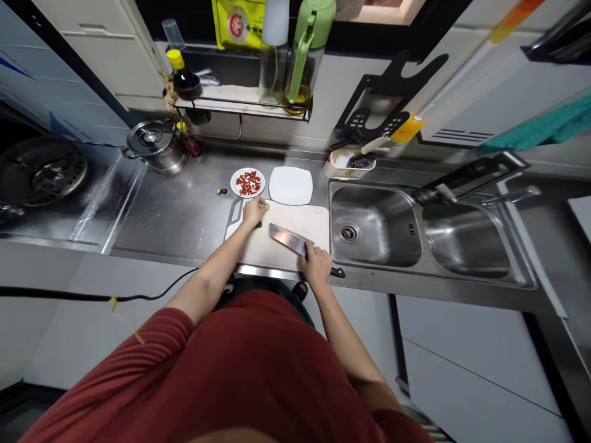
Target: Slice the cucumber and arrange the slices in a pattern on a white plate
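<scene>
Head view: two bare hands are at work over a white cutting board (pixel 258 253) on the steel worktop (pixel 161 215). Left hand (pixel 253 212): grip closed to a fingertip pinch on a small green-edged slice (pixel 266 207), near the far edge of the board. A dark green piece (pixel 259 225) lies on the board just on the near side of this grip, partly hidden by the hand.

Right hand (pixel 317 264): grip closed around the handle end of a cleaver (pixel 290 239). Blade extends from the grip up and to the left, its tip apart from the left hand. A black handle (pixel 338 272) shows to the right of the right grip, near the board's close corner.

Beyond the left grip stands a round plate (pixel 234 186) bearing chopped red pieces (pixel 249 183); to its left lie small dark green pieces (pixel 222 191). A white square plate (pixel 290 186) sits beyond and to the right of the left grip. Right of the right grip is a steel double sink (pixel 376 240).
</scene>
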`<state>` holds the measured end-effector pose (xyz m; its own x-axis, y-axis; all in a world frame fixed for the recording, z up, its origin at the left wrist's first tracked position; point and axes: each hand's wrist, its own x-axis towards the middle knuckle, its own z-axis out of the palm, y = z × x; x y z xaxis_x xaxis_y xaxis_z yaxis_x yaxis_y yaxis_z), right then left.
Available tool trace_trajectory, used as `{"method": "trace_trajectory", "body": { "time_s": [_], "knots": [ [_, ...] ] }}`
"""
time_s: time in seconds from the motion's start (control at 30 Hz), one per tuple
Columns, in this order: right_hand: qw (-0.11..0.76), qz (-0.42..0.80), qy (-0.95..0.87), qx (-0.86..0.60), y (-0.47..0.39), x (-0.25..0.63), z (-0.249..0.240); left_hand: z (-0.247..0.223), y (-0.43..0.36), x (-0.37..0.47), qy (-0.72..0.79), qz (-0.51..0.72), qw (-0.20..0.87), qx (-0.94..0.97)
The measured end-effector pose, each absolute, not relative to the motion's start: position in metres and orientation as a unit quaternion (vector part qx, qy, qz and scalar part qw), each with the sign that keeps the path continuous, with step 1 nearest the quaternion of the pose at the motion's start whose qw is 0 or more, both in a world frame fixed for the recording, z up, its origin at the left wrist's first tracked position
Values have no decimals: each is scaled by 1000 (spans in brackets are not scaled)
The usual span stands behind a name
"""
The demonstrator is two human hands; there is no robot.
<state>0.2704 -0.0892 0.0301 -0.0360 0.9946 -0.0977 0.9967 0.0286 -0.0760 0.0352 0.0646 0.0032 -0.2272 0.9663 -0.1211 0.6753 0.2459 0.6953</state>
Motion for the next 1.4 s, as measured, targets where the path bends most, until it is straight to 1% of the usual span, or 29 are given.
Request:
{"method": "trace_trajectory", "body": {
  "time_s": [0.27, 0.63, 1.13, 1.3, 1.4],
  "knots": [
    [4, -67, 715, 696, -89, 273, 31, 1, 69, 38, 743, 236, 266, 567],
    [5, -73, 709, 702, -89, 271, 32, 4, 70, 39, 743, 215, 223, 593],
    [-6, -75, 710, 700, -88, 272, 30, 2, 74, 41, 724, 182, 214, 630],
    [-12, -78, 707, 702, -87, 272, 30, 2, 74, 40, 727, 184, 224, 622],
    [-12, -81, 707, 702, -87, 272, 31, 4, 74, 35, 735, 219, 237, 597]
  ]
}}
